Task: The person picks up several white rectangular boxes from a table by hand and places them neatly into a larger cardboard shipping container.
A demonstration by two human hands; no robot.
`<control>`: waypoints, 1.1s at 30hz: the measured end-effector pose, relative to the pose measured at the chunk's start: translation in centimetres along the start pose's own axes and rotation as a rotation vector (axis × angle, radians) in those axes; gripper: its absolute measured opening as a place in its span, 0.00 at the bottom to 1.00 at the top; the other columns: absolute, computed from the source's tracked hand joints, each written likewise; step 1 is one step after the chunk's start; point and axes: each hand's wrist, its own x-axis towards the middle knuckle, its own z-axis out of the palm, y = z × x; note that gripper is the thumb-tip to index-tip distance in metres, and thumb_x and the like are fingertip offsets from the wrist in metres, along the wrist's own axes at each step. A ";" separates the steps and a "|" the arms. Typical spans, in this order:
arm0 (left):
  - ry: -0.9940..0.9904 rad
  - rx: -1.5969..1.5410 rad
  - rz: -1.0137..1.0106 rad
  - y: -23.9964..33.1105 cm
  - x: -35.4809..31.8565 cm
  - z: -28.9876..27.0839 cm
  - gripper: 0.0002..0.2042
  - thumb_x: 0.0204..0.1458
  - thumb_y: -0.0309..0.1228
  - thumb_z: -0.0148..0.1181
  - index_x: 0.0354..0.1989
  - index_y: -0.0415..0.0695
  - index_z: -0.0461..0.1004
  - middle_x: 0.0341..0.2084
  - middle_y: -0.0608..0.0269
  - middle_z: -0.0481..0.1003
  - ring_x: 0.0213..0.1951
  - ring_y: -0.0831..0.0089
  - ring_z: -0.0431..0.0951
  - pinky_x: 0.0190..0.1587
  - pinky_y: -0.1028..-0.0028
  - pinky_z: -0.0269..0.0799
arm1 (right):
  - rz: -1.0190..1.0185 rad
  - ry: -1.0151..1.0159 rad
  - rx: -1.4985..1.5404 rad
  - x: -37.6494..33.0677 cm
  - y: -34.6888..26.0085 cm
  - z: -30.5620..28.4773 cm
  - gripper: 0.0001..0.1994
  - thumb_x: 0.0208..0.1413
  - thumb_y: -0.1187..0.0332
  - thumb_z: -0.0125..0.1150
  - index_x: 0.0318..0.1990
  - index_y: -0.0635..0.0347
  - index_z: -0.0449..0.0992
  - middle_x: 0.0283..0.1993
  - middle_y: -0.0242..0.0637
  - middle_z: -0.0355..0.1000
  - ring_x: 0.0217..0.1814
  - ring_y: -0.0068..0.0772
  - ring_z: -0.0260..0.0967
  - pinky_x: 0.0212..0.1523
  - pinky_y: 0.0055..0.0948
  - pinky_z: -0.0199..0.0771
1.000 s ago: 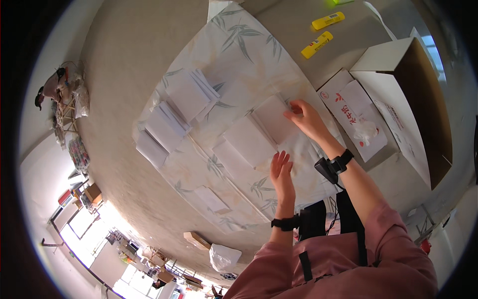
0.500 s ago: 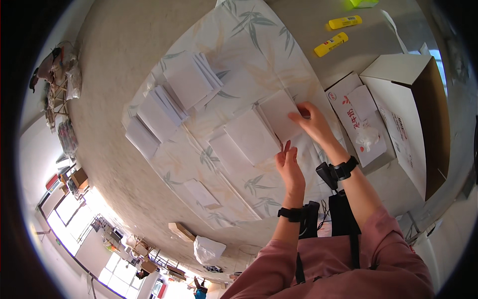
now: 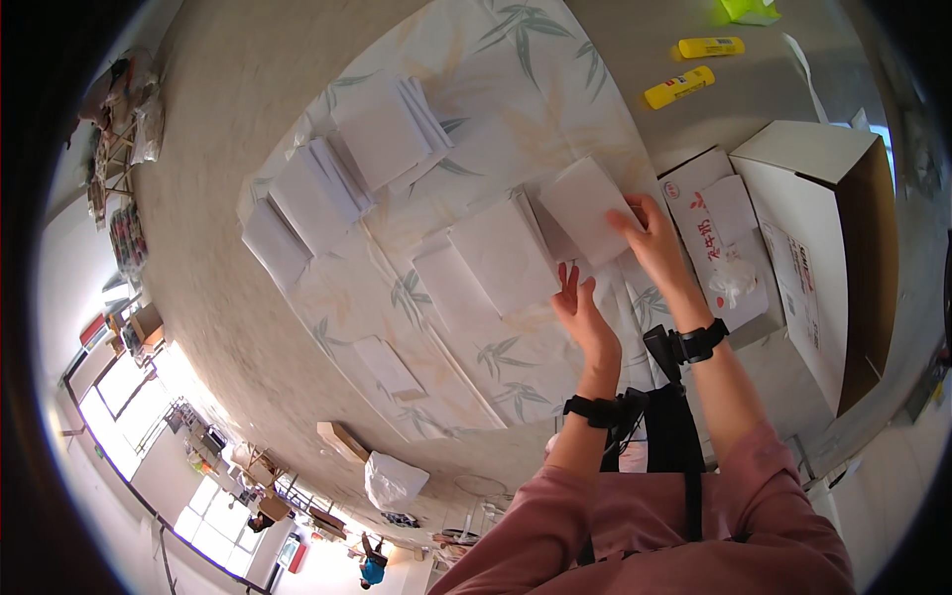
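Note:
My right hand (image 3: 656,248) grips the right edge of a white paper rectangle (image 3: 583,206), its fingers over the edge. That piece is lifted and tilted beside a central stack of white papers (image 3: 501,248). My left hand (image 3: 587,315) is by the stack's lower right corner, fingers stretched and apart, holding nothing; whether a fingertip touches the paper I cannot tell. Further left on the patterned cloth (image 3: 496,129) lie more bundles of white papers (image 3: 312,193), (image 3: 382,134). One small white paper piece (image 3: 387,367) lies alone near the cloth's lower left edge.
Right of the cloth stand an open cardboard box (image 3: 813,258) and a flat white carton (image 3: 719,228) with crumpled plastic on it. Two yellow glue sticks (image 3: 679,87) and a bright green packet (image 3: 751,12) lie at the far right. A white plastic bag (image 3: 395,483) is at the lower left.
My right hand has drawn the white paper rectangle rightward and up, opening a gap from the central stack. My left hand stays near the stack's corner, fingers more spread.

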 end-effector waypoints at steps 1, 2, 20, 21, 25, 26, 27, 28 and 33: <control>0.005 -0.081 -0.019 0.1 0.4 -0.2 0.19 0.51 0.23 0.51 0.52 0.35 0.61 0.58 0.54 0.61 0.58 0.64 0.62 0.56 0.67 0.59 | 0.016 0.019 0.015 -0.2 -0.2 0.5 0.22 0.51 0.59 0.63 0.46 0.67 0.69 0.39 0.40 0.73 0.40 0.28 0.70 0.42 0.26 0.68; 0.011 -0.083 -0.019 0.2 0.6 -0.4 0.19 0.51 0.23 0.51 0.52 0.35 0.61 0.58 0.54 0.61 0.58 0.64 0.62 0.56 0.67 0.59 | 0.017 0.014 0.014 -0.4 -0.4 0.9 0.22 0.51 0.59 0.63 0.46 0.67 0.69 0.39 0.40 0.73 0.40 0.28 0.70 0.42 0.26 0.68; -0.096 -0.335 -0.212 1.1 1.1 -0.9 0.14 0.51 0.23 0.49 0.47 0.40 0.67 0.51 0.62 0.68 0.53 0.66 0.68 0.50 0.69 0.59 | 0.018 -0.004 0.005 -0.4 -1.9 2.5 0.24 0.46 0.61 0.67 0.45 0.72 0.70 0.38 0.44 0.73 0.41 0.31 0.70 0.42 0.27 0.70; -0.118 -0.317 -0.208 1.3 1.0 -0.8 0.15 0.51 0.23 0.49 0.48 0.39 0.67 0.51 0.62 0.68 0.53 0.67 0.67 0.50 0.70 0.59 | 0.045 -0.032 0.064 -0.3 -2.0 2.4 0.24 0.47 0.61 0.67 0.46 0.71 0.69 0.39 0.44 0.73 0.42 0.30 0.70 0.44 0.27 0.69; -0.144 -0.134 -0.233 2.0 0.3 -1.7 0.15 0.50 0.23 0.49 0.47 0.37 0.68 0.46 0.61 0.70 0.50 0.70 0.70 0.49 0.73 0.62 | 0.104 -0.120 0.153 0.1 -1.7 0.0 0.23 0.48 0.62 0.65 0.48 0.69 0.69 0.41 0.41 0.72 0.44 0.27 0.69 0.46 0.25 0.67; -0.143 -0.136 -0.235 2.2 0.0 -2.5 0.15 0.50 0.23 0.49 0.47 0.37 0.68 0.46 0.61 0.70 0.50 0.70 0.70 0.49 0.73 0.62 | 0.110 -0.113 0.172 -0.2 -1.5 -0.9 0.22 0.50 0.62 0.64 0.49 0.65 0.69 0.41 0.35 0.72 0.44 0.23 0.68 0.44 0.23 0.66; -0.176 0.004 -0.211 2.5 -0.4 -3.5 0.13 0.50 0.21 0.48 0.45 0.37 0.69 0.43 0.62 0.72 0.47 0.72 0.71 0.47 0.74 0.63 | 0.111 -0.113 0.168 -0.4 -0.8 -2.1 0.22 0.50 0.62 0.64 0.49 0.65 0.69 0.41 0.35 0.72 0.44 0.23 0.68 0.44 0.23 0.66; -0.211 0.141 -0.186 3.1 -1.1 -4.4 0.12 0.49 0.20 0.48 0.43 0.37 0.70 0.39 0.63 0.73 0.44 0.74 0.73 0.46 0.75 0.65 | 0.148 -0.120 0.227 -0.8 -0.4 -3.6 0.21 0.50 0.61 0.63 0.49 0.63 0.69 0.42 0.32 0.72 0.43 0.22 0.68 0.43 0.22 0.65; -0.258 0.223 -0.019 4.8 -2.7 -7.5 0.10 0.47 0.17 0.47 0.37 0.39 0.71 0.32 0.65 0.73 0.38 0.77 0.73 0.43 0.77 0.66 | 0.310 -0.050 0.622 -2.2 -0.5 -5.3 0.19 0.54 0.60 0.59 0.50 0.59 0.69 0.45 0.29 0.70 0.46 0.21 0.66 0.44 0.25 0.65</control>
